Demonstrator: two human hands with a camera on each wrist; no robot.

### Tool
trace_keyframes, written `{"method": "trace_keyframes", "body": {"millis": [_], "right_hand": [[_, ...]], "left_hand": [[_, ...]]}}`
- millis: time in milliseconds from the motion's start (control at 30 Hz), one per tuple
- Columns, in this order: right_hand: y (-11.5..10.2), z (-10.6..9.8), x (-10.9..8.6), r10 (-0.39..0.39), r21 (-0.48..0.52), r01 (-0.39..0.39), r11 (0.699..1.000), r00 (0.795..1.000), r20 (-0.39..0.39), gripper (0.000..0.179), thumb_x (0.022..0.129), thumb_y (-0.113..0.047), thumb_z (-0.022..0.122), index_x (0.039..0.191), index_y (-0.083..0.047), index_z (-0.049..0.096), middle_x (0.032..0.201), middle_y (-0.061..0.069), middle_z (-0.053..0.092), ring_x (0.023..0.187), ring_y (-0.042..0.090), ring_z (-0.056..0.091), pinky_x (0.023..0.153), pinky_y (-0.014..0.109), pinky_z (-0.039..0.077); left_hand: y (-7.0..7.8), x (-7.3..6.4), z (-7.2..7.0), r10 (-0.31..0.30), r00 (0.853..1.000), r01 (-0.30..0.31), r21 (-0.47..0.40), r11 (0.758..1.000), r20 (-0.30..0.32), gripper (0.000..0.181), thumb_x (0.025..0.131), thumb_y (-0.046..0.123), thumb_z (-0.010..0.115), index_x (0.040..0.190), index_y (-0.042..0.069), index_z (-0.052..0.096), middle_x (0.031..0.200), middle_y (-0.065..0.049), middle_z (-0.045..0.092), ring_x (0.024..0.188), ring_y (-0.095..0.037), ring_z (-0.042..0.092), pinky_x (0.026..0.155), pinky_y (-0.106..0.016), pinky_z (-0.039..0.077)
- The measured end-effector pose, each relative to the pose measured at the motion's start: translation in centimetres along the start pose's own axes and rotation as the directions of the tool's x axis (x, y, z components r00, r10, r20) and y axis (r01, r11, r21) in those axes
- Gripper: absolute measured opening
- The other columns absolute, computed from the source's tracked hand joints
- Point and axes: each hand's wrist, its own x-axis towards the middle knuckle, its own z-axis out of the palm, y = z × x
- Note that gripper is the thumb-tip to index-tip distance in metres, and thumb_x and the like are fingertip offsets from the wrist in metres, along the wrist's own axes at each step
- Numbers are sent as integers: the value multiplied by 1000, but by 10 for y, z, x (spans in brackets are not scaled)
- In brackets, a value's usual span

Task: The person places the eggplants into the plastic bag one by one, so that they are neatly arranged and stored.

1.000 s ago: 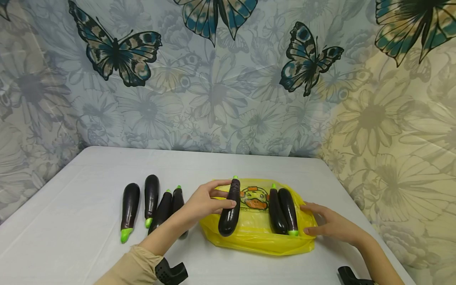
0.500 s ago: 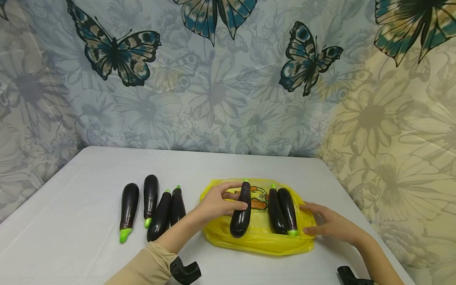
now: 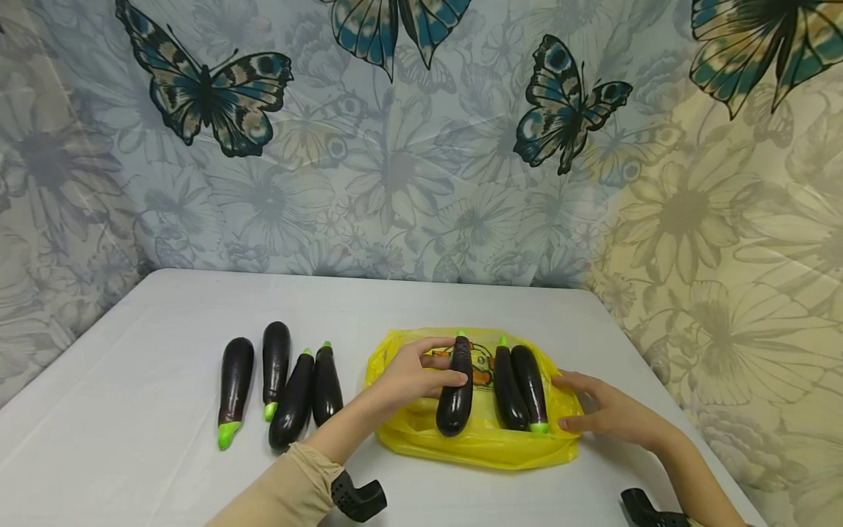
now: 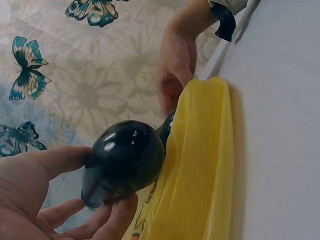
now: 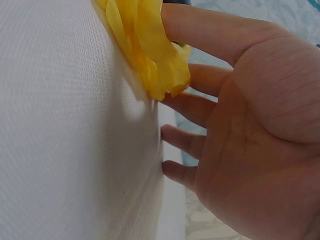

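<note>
My left hand (image 3: 411, 373) pinches a dark eggplant (image 3: 456, 395) between thumb and fingers, its green tip pointing away from me. The eggplant is over the left part of a yellow plastic bag (image 3: 428, 454), and its rounded end faces the left wrist camera. Two more eggplants (image 3: 511, 388) lie side by side in the bag's open mouth. At the bag's right end my right hand (image 3: 609, 410) holds the edge between thumb and fingers, loosely spread. In the right wrist view, bunched yellow plastic (image 5: 160, 65) covers some of its fingertips.
On the white table (image 3: 132, 439), left of the bag, lie several more eggplants (image 3: 235, 377), one partly behind my left forearm. A butterfly-patterned cloth (image 3: 395, 183) hangs behind the table. Black wrist devices (image 3: 358, 498) sit on both wrists.
My left hand has carried its eggplant rightward over the bag, closer to the two eggplants there. My right hand has stayed at the bag's right edge.
</note>
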Motion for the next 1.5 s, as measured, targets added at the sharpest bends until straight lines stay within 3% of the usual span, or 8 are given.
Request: {"method": "trace_keyframes", "body": {"millis": [567, 767, 1000, 1200, 1333, 1500], "right_hand": [[0, 2, 2, -11, -25, 11, 1000, 1000, 0, 73, 83, -28, 80, 142, 0, 49, 151, 31, 30, 138, 55, 17, 103, 74, 13], [0, 2, 2, -20, -32, 20, 999, 1000, -1, 73, 82, -28, 80, 142, 1, 49, 150, 31, 30, 137, 55, 17, 103, 74, 14], [3, 2, 2, 12, -11, -12, 1000, 1000, 10, 74, 83, -27, 79, 143, 0, 48, 151, 31, 29, 138, 55, 17, 103, 74, 15], [4, 2, 2, -7, -18, 7, 1000, 1000, 3, 73, 83, -27, 80, 143, 0, 48, 151, 31, 29, 138, 55, 17, 103, 74, 14], [3, 2, 2, -26, -23, 26, 999, 1000, -4, 73, 83, -27, 80, 142, 0, 49, 151, 31, 29, 138, 55, 17, 102, 74, 14], [3, 0, 1, -22, -22, 22, 1000, 1000, -8, 73, 83, -27, 80, 143, 0, 48, 151, 31, 29, 138, 55, 17, 101, 75, 13]], "left_hand": [[-7, 28, 18, -17, 996, 28, 120, 992, -93, 65, 80, 14, 83, 139, 14, 56, 106, -10, 66, 86, -20, 67, 70, -36, 57], [-7, 33, 22, -30, 993, 45, 132, 990, -114, 65, 80, 13, 84, 138, 11, 56, 101, -10, 66, 85, -20, 66, 70, -37, 57], [-18, 44, 31, -11, 994, 31, 179, 983, -113, 70, 79, 13, 84, 141, 5, 52, 99, -10, 66, 78, -17, 66, 66, -33, 57], [-20, 47, 38, 25, 992, 3, 216, 976, -126, 63, 84, 18, 81, 139, 4, 53, 103, -11, 67, 79, -17, 67, 63, -33, 58], [-20, 46, 40, 24, 989, 9, 221, 975, -148, 50, 89, 9, 73, 136, 6, 57, 105, -10, 67, 82, -17, 66, 62, -33, 57], [-18, 46, 41, 27, 985, 9, 213, 977, -168, 51, 85, 6, 76, 132, 3, 58, 100, -10, 67, 78, -19, 67, 61, -34, 57]]}}
